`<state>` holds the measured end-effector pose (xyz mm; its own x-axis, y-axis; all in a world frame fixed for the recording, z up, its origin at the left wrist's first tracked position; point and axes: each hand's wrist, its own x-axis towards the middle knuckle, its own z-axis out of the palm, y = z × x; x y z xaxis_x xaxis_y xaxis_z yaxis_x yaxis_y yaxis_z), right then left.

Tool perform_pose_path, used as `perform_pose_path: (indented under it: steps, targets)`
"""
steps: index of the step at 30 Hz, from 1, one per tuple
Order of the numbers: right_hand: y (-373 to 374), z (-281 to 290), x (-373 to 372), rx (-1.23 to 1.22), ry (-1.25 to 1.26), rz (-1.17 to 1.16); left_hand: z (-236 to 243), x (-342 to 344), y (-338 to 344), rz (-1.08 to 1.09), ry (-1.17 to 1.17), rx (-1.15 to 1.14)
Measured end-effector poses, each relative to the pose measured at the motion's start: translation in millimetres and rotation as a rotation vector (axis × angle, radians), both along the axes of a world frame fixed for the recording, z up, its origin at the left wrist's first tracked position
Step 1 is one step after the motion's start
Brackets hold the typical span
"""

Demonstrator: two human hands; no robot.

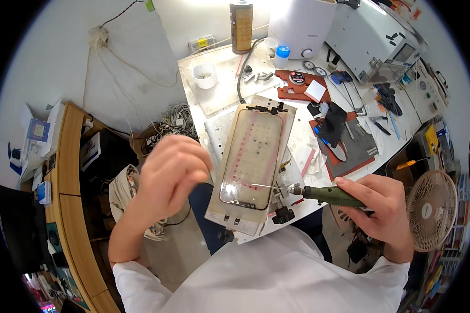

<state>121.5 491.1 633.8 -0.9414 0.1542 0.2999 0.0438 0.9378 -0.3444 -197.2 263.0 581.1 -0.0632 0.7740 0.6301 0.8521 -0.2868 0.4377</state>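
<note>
Pinching the green handheld tool [326, 195] between thumb and fingers, my right hand [381, 206] closes firmly about its rear half, just beyond the table's right-hand near edge. From the tool's front a thin metal rod [277, 187] points left over the black-rimmed panel [258, 151], its tip above the panel's near end; I cannot tell whether it touches. My left hand [172, 167] is raised with the fingers curled inward, just beside the left edge of the metal plate [214, 215] in this view; whether its fingertips press together or hold anything, I cannot tell. The panel lies lengthwise on that plate, slightly tilted, at the near edge of the table [390, 148], with a black knob [283, 215] by the plate's near right corner. Between the plate's right edge and the red-and-grey mat [363, 148] runs a narrow strip with crumpled white paper [314, 160], so room there is tight. A black cloth [333, 125] covers part of the mat. Farther off, a white cup [204, 81] stands near the table's far left corner, and a tall can [241, 28] at its far edge.
</note>
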Motion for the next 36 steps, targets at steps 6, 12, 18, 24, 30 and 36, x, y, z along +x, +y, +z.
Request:
perform_pose_path:
  steps: [6,12,18,24,30,36]
  targets:
    - [-3,-1,-6,0.046,-0.015,-0.004,-3,11,4,-0.114,0.108,-0.063]
    - [-4,2,-4,0.07,-0.07,-0.001,-5,9,6,-0.115,0.112,-0.057]
    - [-4,-3,-4,0.059,-0.03,0.002,-3,10,8,-0.124,0.118,-0.056]
    - [-3,-4,4,0.069,-0.047,0.026,0,8,7,-0.13,0.141,-0.057]
    - [-4,-7,8,0.034,-0.026,0.038,1,9,8,-0.117,0.15,-0.065]
    - [-5,-7,7,0.049,-0.022,0.043,3,10,7,-0.107,0.154,-0.072]
